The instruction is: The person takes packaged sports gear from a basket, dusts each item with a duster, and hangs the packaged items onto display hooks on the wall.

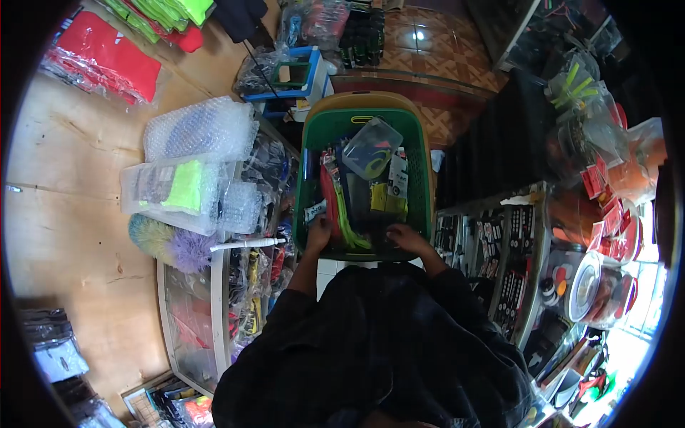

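Observation:
A green basket [426,178] stands in front of me, holding a clear plastic container [372,148], red and yellow-green packaged items [341,207], a yellow packet [387,199] and a white-and-grey package [398,175]. At the basket's near left, my left hand [319,232] has its fingers closed around the lower end of a small white packet [315,210]. Near the right front corner, my right hand [405,237] reaches over the basket's edge with its fingers curled; whatever lies between them is too dark and small to make out.
Bubble-wrapped goods [200,132], a duster [168,242] and a white rod [247,244] lie on the left. Shelves with packaged goods [510,250] line the right. Beyond the basket are a blue-and-white box [312,78] and a tiled floor [421,43].

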### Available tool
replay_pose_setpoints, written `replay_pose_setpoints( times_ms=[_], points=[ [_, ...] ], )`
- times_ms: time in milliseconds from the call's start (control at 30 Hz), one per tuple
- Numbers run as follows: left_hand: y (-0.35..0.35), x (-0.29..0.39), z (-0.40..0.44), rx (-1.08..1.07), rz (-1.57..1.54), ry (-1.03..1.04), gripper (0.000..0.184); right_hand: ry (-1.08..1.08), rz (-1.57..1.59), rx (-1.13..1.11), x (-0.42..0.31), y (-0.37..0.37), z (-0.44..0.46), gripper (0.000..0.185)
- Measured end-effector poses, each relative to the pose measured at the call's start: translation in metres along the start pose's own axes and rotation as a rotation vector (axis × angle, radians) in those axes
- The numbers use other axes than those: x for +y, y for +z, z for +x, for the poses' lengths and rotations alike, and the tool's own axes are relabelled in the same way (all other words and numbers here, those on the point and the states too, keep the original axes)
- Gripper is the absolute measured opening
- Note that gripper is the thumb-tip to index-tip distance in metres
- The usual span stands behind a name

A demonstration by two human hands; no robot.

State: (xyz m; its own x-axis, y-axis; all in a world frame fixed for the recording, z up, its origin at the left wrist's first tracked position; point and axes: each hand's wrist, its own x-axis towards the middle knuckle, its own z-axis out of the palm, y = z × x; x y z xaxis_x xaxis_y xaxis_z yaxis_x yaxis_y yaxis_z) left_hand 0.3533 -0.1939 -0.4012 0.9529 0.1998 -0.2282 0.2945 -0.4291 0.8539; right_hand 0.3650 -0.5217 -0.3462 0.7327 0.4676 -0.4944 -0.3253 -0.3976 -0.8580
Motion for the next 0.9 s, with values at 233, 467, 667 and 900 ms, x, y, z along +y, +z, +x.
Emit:
replay_pose_setpoints(
  times_ms=[233, 467, 667, 900],
  points=[
    [-0.013, 0.031, -0.017, -0.003, -0.067, -0.152, 0.028, 0.028, 0.02, -0.031, 0.009, -0.009, 0.01, 0.035],
    [-0.037, 0.087, -0.057, -0.009, 0.088, 0.01, 0.03, 0.123, 0.156, -0.176, 0.006, 0.003, 0.023, 0.036],
    [-0.051, 0.169, -0.104, -0.085, 0.01, 0.129, 0.031, 0.337, 0.569, -0.347, -0.047, 0.034, 0.028, 0.053],
    [-0.078, 0.231, -0.163, -0.441, -0.057, -0.001, 0.03, 0.433, 1.4, -0.734, -0.054, 0.056, 0.068, 0.062]
  ],
)
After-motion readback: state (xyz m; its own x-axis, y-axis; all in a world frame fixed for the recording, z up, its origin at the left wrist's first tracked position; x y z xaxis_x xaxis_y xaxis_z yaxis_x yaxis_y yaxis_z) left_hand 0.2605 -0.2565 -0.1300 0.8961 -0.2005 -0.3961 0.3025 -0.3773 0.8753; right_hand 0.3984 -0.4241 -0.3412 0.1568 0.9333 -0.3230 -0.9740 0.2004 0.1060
